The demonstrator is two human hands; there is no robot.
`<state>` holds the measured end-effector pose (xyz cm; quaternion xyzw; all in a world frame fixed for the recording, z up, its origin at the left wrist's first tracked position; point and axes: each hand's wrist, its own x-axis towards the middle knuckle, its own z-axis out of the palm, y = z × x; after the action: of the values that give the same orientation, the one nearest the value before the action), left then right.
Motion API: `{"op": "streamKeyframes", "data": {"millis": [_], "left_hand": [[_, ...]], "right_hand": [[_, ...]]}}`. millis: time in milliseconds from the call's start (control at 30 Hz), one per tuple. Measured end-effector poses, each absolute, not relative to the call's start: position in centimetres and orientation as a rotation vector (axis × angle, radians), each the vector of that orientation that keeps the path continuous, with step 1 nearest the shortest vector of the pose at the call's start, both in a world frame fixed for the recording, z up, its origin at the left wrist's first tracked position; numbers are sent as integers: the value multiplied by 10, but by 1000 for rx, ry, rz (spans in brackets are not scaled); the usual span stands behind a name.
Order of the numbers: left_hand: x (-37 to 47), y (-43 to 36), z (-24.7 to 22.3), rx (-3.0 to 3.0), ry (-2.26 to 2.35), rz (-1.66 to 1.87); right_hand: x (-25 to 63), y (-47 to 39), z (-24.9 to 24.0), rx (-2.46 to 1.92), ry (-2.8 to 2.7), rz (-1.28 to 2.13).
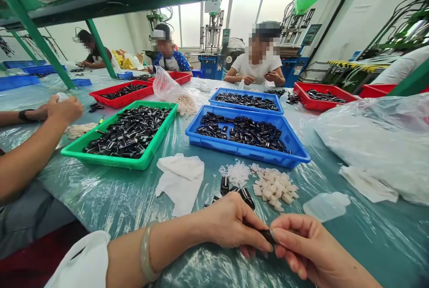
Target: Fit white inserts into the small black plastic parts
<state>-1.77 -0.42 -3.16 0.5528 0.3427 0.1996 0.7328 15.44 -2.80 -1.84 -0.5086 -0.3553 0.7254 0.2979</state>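
Fingers of my left hand (234,223), with a pale bangle on its wrist, are closed on a small dark piece (268,236). The fingertips of my right hand (304,245) pinch the other end of the same piece, so both hands meet around it. Just beyond my left hand lie several black parts (246,198) on the plastic-covered table (372,239). Behind them are a heap of small white bits (236,173) and a pile of beige blocks (276,186). A translucent bottle (326,206) lies on its side beyond my right hand.
A white cloth (182,178) lies left of the heaps. Behind stand a blue tray (248,150) and a green tray (110,161), both holding black parts. A clear plastic bag (372,140) is at the right. Another person's hands (63,108) are at the left; people sit across the table.
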Motion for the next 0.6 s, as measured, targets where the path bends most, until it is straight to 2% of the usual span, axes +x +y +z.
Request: {"op": "streamKeyframes", "data": {"millis": [200, 367, 500, 600], "left_hand": [[-21, 0, -22, 1223, 817, 538], [-39, 21, -5, 1144, 1013, 884], [-73, 40, 11, 1046, 1139, 1241], [-105, 52, 22, 903, 1196, 1543]], "right_hand": [[152, -28, -21, -1264, -871, 1842], [155, -27, -25, -1233, -901, 1770], [158, -27, -33, -1326, -1207, 1579], [161, -28, -41, -1351, -1601, 1265]]}}
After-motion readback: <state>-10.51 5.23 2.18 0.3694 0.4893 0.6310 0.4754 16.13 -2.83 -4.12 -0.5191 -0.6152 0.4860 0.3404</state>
